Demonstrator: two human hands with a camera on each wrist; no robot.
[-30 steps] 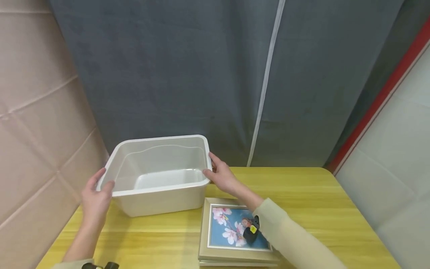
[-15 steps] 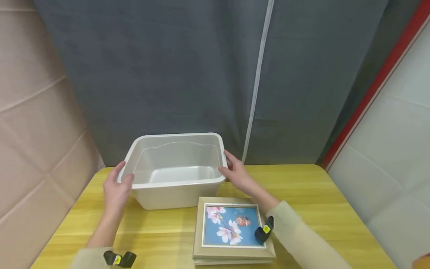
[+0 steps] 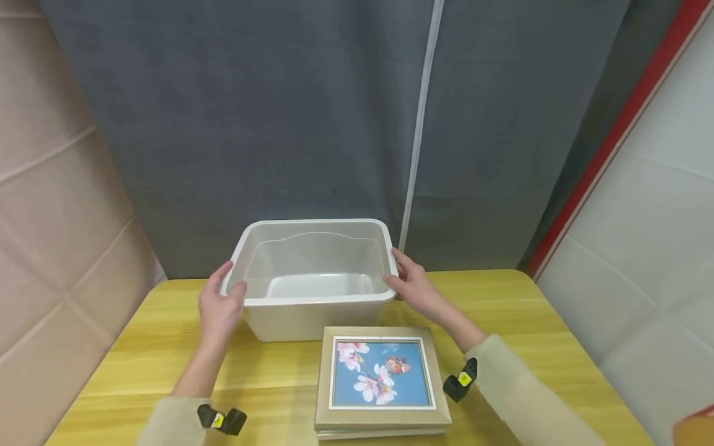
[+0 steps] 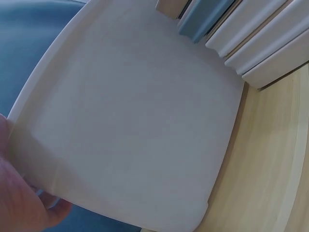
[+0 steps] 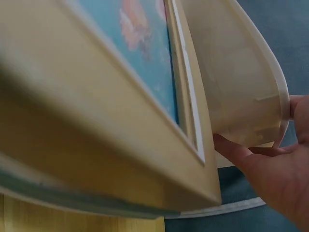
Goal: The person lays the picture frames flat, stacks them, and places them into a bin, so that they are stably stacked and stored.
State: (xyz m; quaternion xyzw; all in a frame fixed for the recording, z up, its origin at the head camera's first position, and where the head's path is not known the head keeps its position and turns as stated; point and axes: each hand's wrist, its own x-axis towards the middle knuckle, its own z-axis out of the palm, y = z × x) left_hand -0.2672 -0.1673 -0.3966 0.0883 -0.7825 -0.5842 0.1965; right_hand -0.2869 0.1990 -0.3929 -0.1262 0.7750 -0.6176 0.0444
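Note:
A white plastic basin (image 3: 312, 303) sits behind the picture frames on the table, its open top facing up and its inside bare. My left hand (image 3: 220, 310) grips its left end at the rim, thumb at the front corner. At the right end my right hand (image 3: 418, 290) holds the rim, thumb on the near side and fingers round the outer wall. In the left wrist view the basin's wall (image 4: 125, 111) fills much of the picture. A stack of picture frames (image 3: 382, 416) lies in front, the top one showing pink blossoms on blue.
The yellow wood-grain table (image 3: 535, 365) reaches back to a dark grey curtain (image 3: 268, 124). A pale quilted wall (image 3: 56, 235) stands on the left, a white panel (image 3: 641, 248) with a red edge on the right. Something orange (image 3: 694, 427) shows at the lower right.
Both hands have moved the basin to the right, from left of the picture frames to behind them. The head view has shifted slightly too. Both grips stay the same.

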